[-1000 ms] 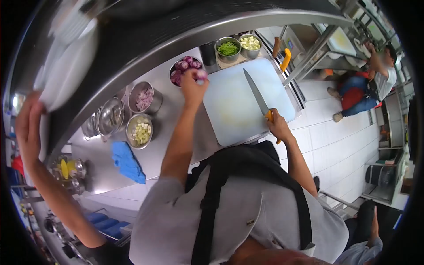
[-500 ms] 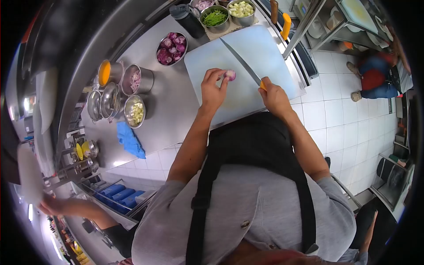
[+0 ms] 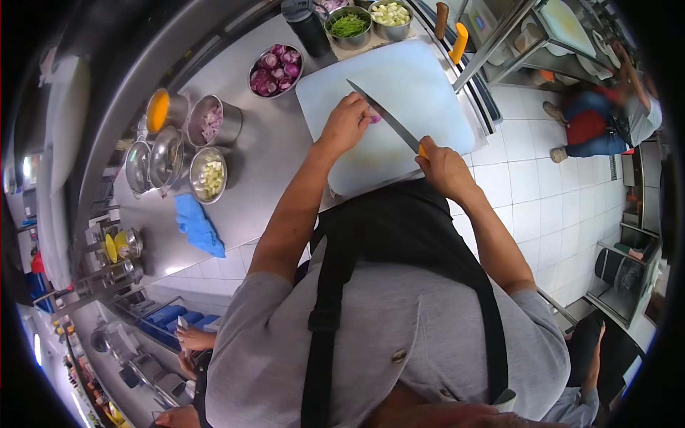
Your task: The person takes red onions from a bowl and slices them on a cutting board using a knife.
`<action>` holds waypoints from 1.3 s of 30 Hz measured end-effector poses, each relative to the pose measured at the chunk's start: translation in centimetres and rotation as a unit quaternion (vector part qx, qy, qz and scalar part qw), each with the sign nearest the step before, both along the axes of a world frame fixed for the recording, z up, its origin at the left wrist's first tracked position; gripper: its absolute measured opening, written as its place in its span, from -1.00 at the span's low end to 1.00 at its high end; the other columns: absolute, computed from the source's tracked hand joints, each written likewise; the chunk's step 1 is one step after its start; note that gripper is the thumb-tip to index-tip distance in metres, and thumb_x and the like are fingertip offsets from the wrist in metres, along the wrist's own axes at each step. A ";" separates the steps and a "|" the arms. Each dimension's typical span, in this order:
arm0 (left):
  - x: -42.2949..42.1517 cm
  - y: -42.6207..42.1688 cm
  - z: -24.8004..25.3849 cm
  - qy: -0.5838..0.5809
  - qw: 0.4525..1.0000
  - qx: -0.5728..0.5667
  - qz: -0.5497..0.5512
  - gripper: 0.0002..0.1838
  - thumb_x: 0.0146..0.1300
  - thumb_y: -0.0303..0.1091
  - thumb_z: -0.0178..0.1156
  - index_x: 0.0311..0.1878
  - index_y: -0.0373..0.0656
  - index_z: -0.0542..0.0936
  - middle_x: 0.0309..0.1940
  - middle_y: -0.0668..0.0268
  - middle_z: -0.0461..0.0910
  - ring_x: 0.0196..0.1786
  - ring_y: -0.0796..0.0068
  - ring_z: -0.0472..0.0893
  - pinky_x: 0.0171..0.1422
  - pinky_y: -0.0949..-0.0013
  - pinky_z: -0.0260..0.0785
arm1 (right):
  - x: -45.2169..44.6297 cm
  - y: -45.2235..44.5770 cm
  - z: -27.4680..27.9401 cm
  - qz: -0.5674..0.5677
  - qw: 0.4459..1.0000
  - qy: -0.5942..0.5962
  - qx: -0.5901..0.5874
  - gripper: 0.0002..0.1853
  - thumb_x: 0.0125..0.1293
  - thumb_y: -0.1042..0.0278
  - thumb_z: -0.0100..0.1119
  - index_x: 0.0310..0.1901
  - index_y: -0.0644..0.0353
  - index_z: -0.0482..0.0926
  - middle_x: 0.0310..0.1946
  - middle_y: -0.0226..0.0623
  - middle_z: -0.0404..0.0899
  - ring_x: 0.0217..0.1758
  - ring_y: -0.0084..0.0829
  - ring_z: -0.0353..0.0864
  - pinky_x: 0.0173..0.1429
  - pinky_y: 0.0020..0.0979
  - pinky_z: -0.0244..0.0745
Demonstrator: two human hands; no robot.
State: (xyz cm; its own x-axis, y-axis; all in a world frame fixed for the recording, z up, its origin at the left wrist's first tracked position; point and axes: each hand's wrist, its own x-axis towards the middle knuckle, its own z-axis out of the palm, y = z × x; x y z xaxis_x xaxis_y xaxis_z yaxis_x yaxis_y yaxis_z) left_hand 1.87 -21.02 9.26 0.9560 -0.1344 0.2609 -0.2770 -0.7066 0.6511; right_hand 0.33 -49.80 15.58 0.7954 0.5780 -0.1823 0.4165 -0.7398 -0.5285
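Note:
My right hand [image 3: 444, 171] is closed round the yellow handle of a long chef's knife [image 3: 389, 120], whose blade slants up and left. On the white cutting board [image 3: 421, 78], my left hand [image 3: 348, 121] has its fingers curled over a small purple onion [image 3: 374, 118], partly hidden behind the fingers and the blade. The blade lies across or just over the onion; whether it has cut in, I cannot tell. A metal bowl of peeled purple onions [image 3: 277, 70] stands to the left of the board.
Left on the steel table [image 3: 264, 153] are a pot of chopped onion [image 3: 212, 125], a bowl of pale cubes [image 3: 210, 176] and a blue cloth [image 3: 198, 225]. Behind the board stand a black bottle [image 3: 307, 28] and greens [image 3: 348, 25]. Other people are at right and lower left.
The knife blade has come over to the onion, and my left fingers have curled down onto it at the board. The other person's raised arm at the lower left has lowered.

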 end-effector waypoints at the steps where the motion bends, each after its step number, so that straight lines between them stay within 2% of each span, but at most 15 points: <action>1: 0.0 0.1 0.1 0.006 1.000 0.006 -0.005 -0.84 0.24 -0.61 0.40 -0.26 -0.24 0.57 -0.10 0.16 0.58 0.00 0.06 0.64 0.05 0.14 0.55 | -0.2 0.0 0.0 -0.001 1.000 -0.001 0.001 -0.70 0.55 0.28 0.21 0.08 0.27 0.37 -0.36 0.18 0.71 -0.20 0.30 0.73 -0.06 0.23 0.59; 4: 0.0 0.2 0.2 0.008 1.000 -0.003 -0.006 -0.83 0.23 -0.62 0.39 -0.29 -0.23 0.56 -0.11 0.16 0.57 -0.02 0.05 0.63 0.04 0.09 0.52 | -0.7 0.2 0.7 0.001 1.000 -0.008 -0.004 -0.71 0.55 0.29 0.20 0.08 0.27 0.37 -0.37 0.19 0.70 -0.21 0.30 0.73 -0.07 0.22 0.59; 13: 0.4 0.4 -0.8 0.004 0.998 -0.054 -0.010 -0.84 0.24 -0.67 0.38 -0.26 -0.32 0.54 -0.13 0.13 0.59 -0.10 0.08 0.70 0.02 0.20 0.66 | -0.5 2.0 1.1 0.006 0.999 0.034 -0.041 -0.72 0.57 0.29 0.17 0.04 0.33 0.37 -0.34 0.22 0.72 -0.18 0.30 0.73 -0.03 0.22 0.60; 16: 0.4 0.5 -0.9 0.031 0.997 -0.070 0.011 -0.84 0.24 -0.69 0.37 -0.25 -0.32 0.56 -0.10 0.13 0.61 -0.10 0.12 0.73 0.03 0.22 0.67 | 0.4 3.9 -2.5 0.005 1.000 0.028 -0.011 -0.71 0.58 0.29 0.13 0.04 0.36 0.37 -0.33 0.23 0.72 -0.16 0.32 0.73 0.00 0.23 0.59; 20: 1.4 2.5 -1.6 -0.001 0.998 -0.065 0.021 -0.83 0.24 -0.71 0.38 -0.21 -0.34 0.58 -0.06 0.14 0.63 -0.07 0.17 0.75 0.04 0.26 0.69 | 0.9 6.3 -4.6 -0.005 0.999 0.022 0.028 -0.72 0.59 0.28 0.10 0.05 0.37 0.39 -0.30 0.25 0.73 -0.12 0.35 0.73 0.04 0.24 0.59; 23: 1.4 2.8 -1.0 0.026 0.996 -0.077 0.026 -0.85 0.25 -0.71 0.38 -0.20 -0.36 0.60 -0.05 0.16 0.63 -0.05 0.21 0.75 0.09 0.29 0.73 | 0.9 6.7 -4.1 -0.001 0.999 0.042 0.019 -0.71 0.58 0.28 0.10 0.06 0.38 0.39 -0.26 0.28 0.73 -0.09 0.36 0.73 0.08 0.25 0.59; 25: 1.2 2.5 -0.9 0.047 0.994 -0.098 0.029 -0.86 0.26 -0.72 0.37 -0.20 -0.35 0.60 -0.04 0.16 0.64 -0.04 0.23 0.75 0.11 0.30 0.73 | 1.6 6.7 -1.8 0.008 0.998 0.060 -0.001 -0.70 0.57 0.28 0.11 0.06 0.39 0.39 -0.23 0.30 0.73 -0.06 0.36 0.73 0.10 0.25 0.59; 28: 1.1 2.3 -1.5 0.026 0.992 -0.119 0.019 -0.86 0.24 -0.70 0.37 -0.19 -0.33 0.62 -0.07 0.15 0.66 -0.07 0.16 0.74 0.06 0.27 0.69 | 2.1 8.6 -7.6 -0.021 0.998 0.043 0.041 -0.69 0.57 0.26 0.11 0.08 0.37 0.39 -0.19 0.31 0.73 -0.02 0.34 0.73 0.14 0.24 0.58; 29: 1.1 2.2 -1.5 0.011 0.992 -0.126 0.016 -0.85 0.23 -0.69 0.38 -0.19 -0.33 0.62 -0.09 0.14 0.66 -0.08 0.12 0.73 0.02 0.24 0.68 | 2.4 8.8 -7.5 -0.029 0.998 0.048 0.038 -0.67 0.57 0.24 0.13 0.10 0.36 0.40 -0.18 0.31 0.73 0.00 0.34 0.73 0.16 0.23 0.58; 32: 0.8 1.4 -0.5 -0.007 0.994 -0.105 0.009 -0.84 0.23 -0.67 0.38 -0.14 -0.28 0.68 -0.08 0.15 0.69 -0.05 0.10 0.73 0.09 0.21 0.66 | 3.0 7.9 -7.2 -0.033 0.996 0.074 0.047 -0.66 0.55 0.21 0.16 0.10 0.33 0.42 -0.21 0.30 0.73 -0.02 0.36 0.73 0.15 0.22 0.58; 36: 0.8 0.3 -1.3 -0.030 0.999 -0.011 0.026 -0.81 0.22 -0.61 0.40 -0.10 -0.23 0.72 -0.05 0.17 0.72 -0.01 0.09 0.73 0.15 0.18 0.62 | 3.4 3.9 -7.0 -0.042 0.996 0.064 0.049 -0.66 0.54 0.20 0.20 0.08 0.33 0.43 -0.23 0.28 0.72 -0.04 0.36 0.72 0.11 0.20 0.57; 38: 0.8 -0.2 -1.6 -0.031 0.998 0.036 0.035 -0.79 0.22 -0.59 0.42 -0.08 -0.23 0.72 -0.04 0.18 0.73 0.00 0.12 0.74 0.16 0.21 0.61 | 3.5 2.4 -6.1 -0.035 0.998 0.045 0.034 -0.66 0.54 0.21 0.21 0.07 0.32 0.44 -0.24 0.27 0.72 -0.05 0.35 0.72 0.10 0.20 0.57; 39: 0.6 -0.3 -1.2 0.007 0.999 0.024 0.027 -0.80 0.22 -0.59 0.43 -0.08 -0.23 0.73 -0.05 0.18 0.74 0.00 0.12 0.74 0.15 0.21 0.62 | 3.3 2.1 -5.7 -0.030 0.998 0.043 0.028 -0.66 0.54 0.21 0.21 0.08 0.32 0.44 -0.23 0.28 0.72 -0.05 0.34 0.72 0.08 0.21 0.57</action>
